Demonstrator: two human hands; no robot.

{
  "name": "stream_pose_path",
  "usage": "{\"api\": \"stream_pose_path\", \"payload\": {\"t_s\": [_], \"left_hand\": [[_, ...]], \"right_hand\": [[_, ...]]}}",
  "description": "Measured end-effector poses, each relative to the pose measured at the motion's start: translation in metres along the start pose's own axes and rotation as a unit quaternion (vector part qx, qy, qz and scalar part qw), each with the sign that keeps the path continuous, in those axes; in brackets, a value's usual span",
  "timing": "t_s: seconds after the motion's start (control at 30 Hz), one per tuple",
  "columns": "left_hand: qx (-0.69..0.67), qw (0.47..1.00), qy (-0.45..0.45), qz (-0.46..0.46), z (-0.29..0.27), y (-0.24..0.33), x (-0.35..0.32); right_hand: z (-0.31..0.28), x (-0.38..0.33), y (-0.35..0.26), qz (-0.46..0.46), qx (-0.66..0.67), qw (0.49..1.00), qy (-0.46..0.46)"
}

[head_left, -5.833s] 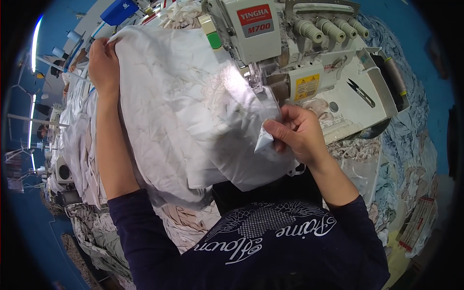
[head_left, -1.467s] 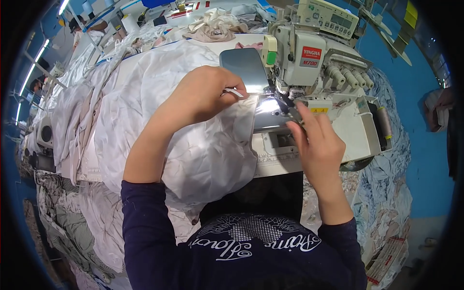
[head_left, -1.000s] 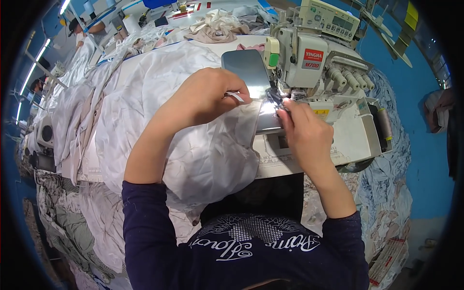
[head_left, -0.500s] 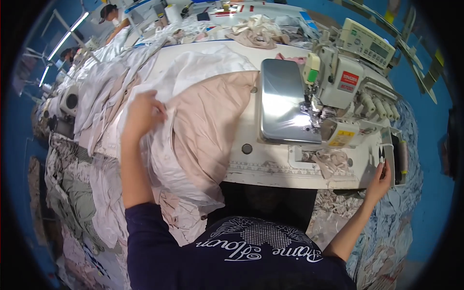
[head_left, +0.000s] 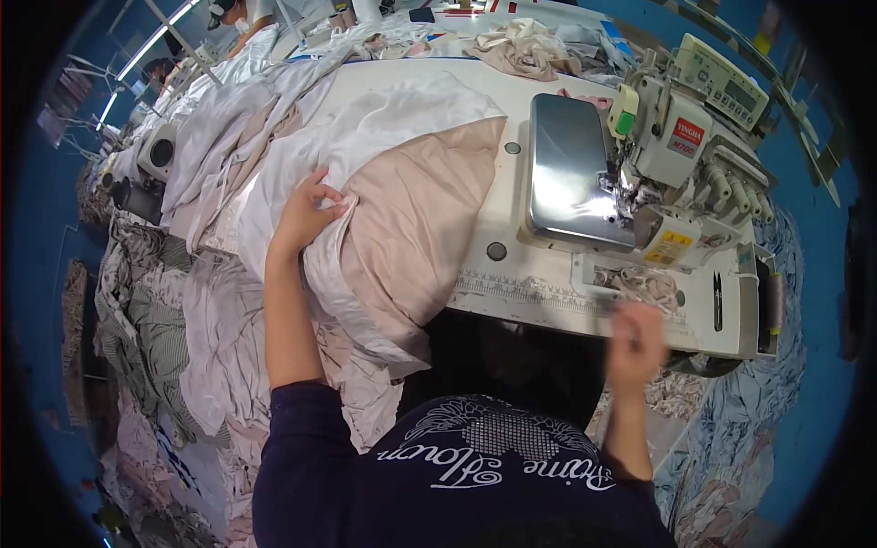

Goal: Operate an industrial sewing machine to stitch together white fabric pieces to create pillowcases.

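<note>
My left hand (head_left: 306, 212) pinches the edge of a white fabric piece (head_left: 365, 137) that lies over a beige fabric piece (head_left: 411, 228) on the white sewing table (head_left: 539, 279). My right hand (head_left: 637, 340) is blurred at the table's front edge, near a small heap of fabric scraps (head_left: 644, 285); I cannot tell whether it holds anything. The sewing machine (head_left: 685, 155) with its shiny metal plate (head_left: 568, 169) stands at the right, apart from both hands.
Piles of white and striped cloth (head_left: 174, 310) hang off the table's left side. More crumpled fabric (head_left: 521, 41) lies at the far end. Patterned cloth (head_left: 740, 438) is heaped at the lower right. Another person (head_left: 233, 11) works at the far left.
Earlier both hands held fabric at the machine's needle. The fabric has since been pulled left off the plate by my left hand, and my right hand has moved from the far right edge toward the table's front.
</note>
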State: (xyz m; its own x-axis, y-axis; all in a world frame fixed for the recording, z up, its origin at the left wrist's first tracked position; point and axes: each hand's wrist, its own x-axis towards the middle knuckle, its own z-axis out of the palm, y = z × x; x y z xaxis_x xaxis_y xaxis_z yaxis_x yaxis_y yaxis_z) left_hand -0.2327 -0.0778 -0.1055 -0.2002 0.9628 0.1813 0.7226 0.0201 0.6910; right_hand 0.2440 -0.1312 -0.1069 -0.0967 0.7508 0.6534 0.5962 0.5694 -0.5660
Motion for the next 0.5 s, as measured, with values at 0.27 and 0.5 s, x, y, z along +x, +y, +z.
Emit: {"api": "stream_pose_path", "payload": {"t_s": [0.27, 0.5], "left_hand": [[0.018, 0.999, 0.023, 0.021, 0.001, 0.004, -0.022], [-0.101, 0.989, -0.022, 0.102, 0.04, 0.048, -0.111]], "right_hand": [[0.131, 0.029, -0.07, 0.009, 0.141, 0.95, -0.277], [0.205, 0.04, -0.114, -0.087, 0.246, 0.947, -0.188]]}}
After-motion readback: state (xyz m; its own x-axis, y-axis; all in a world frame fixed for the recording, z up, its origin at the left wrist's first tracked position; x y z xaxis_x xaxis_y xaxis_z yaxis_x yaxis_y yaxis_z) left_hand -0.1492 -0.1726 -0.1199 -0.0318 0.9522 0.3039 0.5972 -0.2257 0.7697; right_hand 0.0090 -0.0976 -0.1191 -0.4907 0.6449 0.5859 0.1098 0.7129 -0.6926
